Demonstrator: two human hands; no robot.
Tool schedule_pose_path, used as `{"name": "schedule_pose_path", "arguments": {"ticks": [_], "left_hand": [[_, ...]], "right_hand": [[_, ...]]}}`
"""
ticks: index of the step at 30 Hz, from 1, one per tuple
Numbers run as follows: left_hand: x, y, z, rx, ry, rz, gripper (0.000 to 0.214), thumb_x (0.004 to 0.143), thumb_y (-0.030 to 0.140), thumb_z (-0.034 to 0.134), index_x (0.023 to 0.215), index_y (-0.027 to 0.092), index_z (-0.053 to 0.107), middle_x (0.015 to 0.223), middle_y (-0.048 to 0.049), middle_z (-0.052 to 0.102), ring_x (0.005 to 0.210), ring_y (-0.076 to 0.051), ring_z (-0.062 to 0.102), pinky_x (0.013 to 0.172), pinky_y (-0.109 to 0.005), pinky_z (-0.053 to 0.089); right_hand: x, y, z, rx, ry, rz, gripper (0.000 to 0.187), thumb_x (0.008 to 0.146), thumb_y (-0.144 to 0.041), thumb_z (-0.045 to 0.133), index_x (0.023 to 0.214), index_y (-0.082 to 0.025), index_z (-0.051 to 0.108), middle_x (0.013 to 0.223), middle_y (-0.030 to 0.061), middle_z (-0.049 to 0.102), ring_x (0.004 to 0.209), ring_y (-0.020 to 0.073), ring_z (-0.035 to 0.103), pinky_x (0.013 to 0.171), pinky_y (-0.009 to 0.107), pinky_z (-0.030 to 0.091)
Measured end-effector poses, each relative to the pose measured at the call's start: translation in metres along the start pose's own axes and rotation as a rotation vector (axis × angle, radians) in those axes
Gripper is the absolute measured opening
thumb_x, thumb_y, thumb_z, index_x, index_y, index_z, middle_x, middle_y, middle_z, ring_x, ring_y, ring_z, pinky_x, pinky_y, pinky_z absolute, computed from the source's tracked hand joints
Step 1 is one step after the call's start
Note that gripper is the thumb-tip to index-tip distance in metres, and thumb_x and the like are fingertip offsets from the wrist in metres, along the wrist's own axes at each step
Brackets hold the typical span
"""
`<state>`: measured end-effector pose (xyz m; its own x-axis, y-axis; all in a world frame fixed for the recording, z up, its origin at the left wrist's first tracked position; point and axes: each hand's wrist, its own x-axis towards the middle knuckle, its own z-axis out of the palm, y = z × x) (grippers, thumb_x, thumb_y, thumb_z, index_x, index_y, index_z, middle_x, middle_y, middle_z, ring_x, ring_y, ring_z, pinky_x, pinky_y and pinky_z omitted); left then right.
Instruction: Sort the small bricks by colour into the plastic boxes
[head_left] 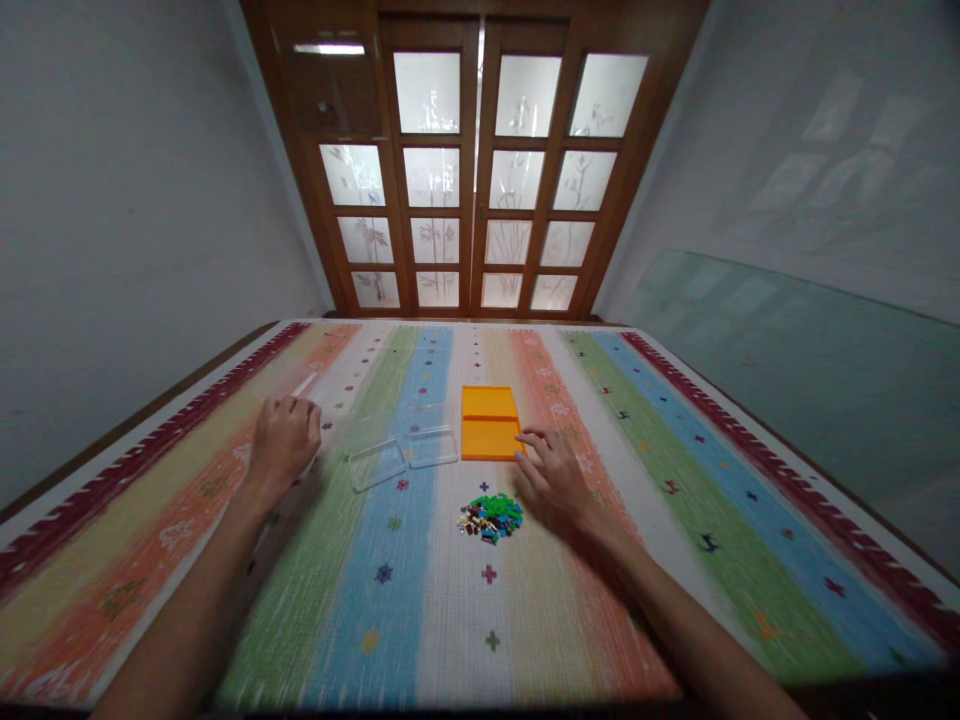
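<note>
My left hand (286, 440) is closed above the left side of the table, with a thin white strip (305, 384) sticking out past its fingers. My right hand (553, 472) has its fingers apart, and its fingertips reach the right edge of a yellow-orange two-part tray (489, 440). Whether they press on the tray, I cannot tell. Just left of the right hand lies a loose pile of tiny building bricks (495, 516), mostly green, with blue, brown and white ones among them.
Two clear plastic boxes or lids (377, 465) lie side by side left of the tray. A striped, patterned tablecloth (390, 620) covers the table. Beyond its far edge stand wooden doors (474, 200) with glass panes; a pale glass-like panel (810, 370) is at the right wall.
</note>
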<state>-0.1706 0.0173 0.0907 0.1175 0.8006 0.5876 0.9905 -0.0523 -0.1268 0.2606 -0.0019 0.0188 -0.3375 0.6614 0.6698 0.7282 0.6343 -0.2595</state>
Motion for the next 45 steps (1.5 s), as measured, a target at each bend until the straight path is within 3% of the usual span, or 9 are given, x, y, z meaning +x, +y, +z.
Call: {"name": "schedule_pose_path", "arguments": {"ticks": [4,7,13,19,23,28,35,38,45], "left_hand": [[-0.009,0.050,-0.048,-0.144,0.201,0.179,0.030,0.100,0.027,0.039,0.087,0.016,0.063,0.085,-0.0118,0.064,0.085,-0.029,0.056,0.082,-0.042,0.047],[-0.026,0.106,-0.067,-0.275,0.196,0.344,0.023,0.101,0.019,0.041,0.088,0.015,0.060,0.085,-0.0094,0.062,0.083,-0.026,0.054,0.079,-0.039,0.049],[-0.065,0.190,-0.052,-0.473,0.075,0.603,0.021,0.096,0.005,0.041,0.096,0.015,0.059,0.091,-0.0086,0.063,0.085,-0.024,0.055,0.075,-0.036,0.051],[-0.070,0.215,-0.047,-0.594,0.126,0.652,0.022,0.099,0.010,0.042,0.113,0.014,0.059,0.105,-0.0111,0.068,0.097,-0.025,0.059,0.083,-0.038,0.052],[-0.061,0.195,-0.056,-0.637,0.266,0.541,0.035,0.098,0.012,0.050,0.133,0.015,0.050,0.123,-0.0140,0.066,0.113,-0.025,0.058,0.097,-0.040,0.048],[-0.054,0.122,-0.047,-0.398,0.403,0.290,0.030,0.095,0.014,0.053,0.125,0.015,0.055,0.107,-0.0130,0.068,0.098,-0.027,0.063,0.090,-0.041,0.048],[-0.074,0.025,-0.021,-0.104,0.189,-0.069,0.033,0.093,0.026,0.041,0.111,0.010,0.064,0.106,-0.0189,0.069,0.098,-0.033,0.061,0.095,-0.050,0.045],[-0.085,0.007,-0.014,-0.049,0.032,-0.176,0.040,0.091,0.029,0.039,0.112,0.008,0.065,0.107,-0.0215,0.069,0.099,-0.037,0.061,0.089,-0.056,0.047],[-0.096,-0.013,0.005,-0.072,-0.260,-0.196,0.051,0.088,0.039,0.038,0.114,0.006,0.067,0.108,-0.0260,0.069,0.106,-0.043,0.061,0.090,-0.059,0.047]], "right_hand": [[0.008,-0.043,-0.019,0.017,0.115,-0.129,0.031,0.098,-0.022,0.053,0.129,-0.022,0.058,0.116,0.0126,0.063,0.107,0.0275,0.058,0.090,0.046,0.052],[0.009,-0.075,-0.032,-0.004,0.141,-0.243,0.037,0.097,-0.021,0.058,0.134,-0.019,0.055,0.121,0.0141,0.062,0.106,0.0259,0.057,0.089,0.041,0.050],[-0.004,-0.092,-0.043,-0.165,0.122,-0.316,0.021,0.098,-0.021,0.057,0.117,-0.019,0.065,0.110,0.0101,0.070,0.096,0.0236,0.056,0.083,0.037,0.043],[-0.021,-0.074,-0.049,-0.198,0.013,-0.294,0.018,0.101,-0.017,0.050,0.094,-0.019,0.067,0.082,0.0051,0.066,0.082,0.0211,0.051,0.077,0.035,0.037],[-0.026,-0.042,-0.054,-0.229,-0.009,-0.256,0.020,0.100,-0.014,0.049,0.091,-0.017,0.066,0.082,0.0063,0.066,0.081,0.0217,0.049,0.078,0.035,0.037],[-0.031,0.012,-0.052,-0.268,-0.074,-0.167,0.019,0.099,-0.019,0.051,0.087,-0.018,0.066,0.081,0.0079,0.065,0.082,0.0235,0.050,0.077,0.035,0.037],[-0.035,0.050,-0.026,-0.272,-0.230,-0.081,0.027,0.102,-0.020,0.045,0.084,-0.019,0.066,0.084,0.0090,0.066,0.084,0.0236,0.053,0.077,0.034,0.038],[-0.031,0.053,-0.019,-0.262,-0.254,-0.081,0.031,0.102,-0.020,0.042,0.084,-0.019,0.066,0.086,0.0098,0.066,0.086,0.0237,0.054,0.077,0.035,0.039],[-0.025,0.051,-0.017,-0.223,-0.245,-0.073,0.027,0.100,-0.017,0.044,0.085,-0.017,0.066,0.084,0.0080,0.064,0.081,0.0210,0.056,0.076,0.033,0.043]]}}
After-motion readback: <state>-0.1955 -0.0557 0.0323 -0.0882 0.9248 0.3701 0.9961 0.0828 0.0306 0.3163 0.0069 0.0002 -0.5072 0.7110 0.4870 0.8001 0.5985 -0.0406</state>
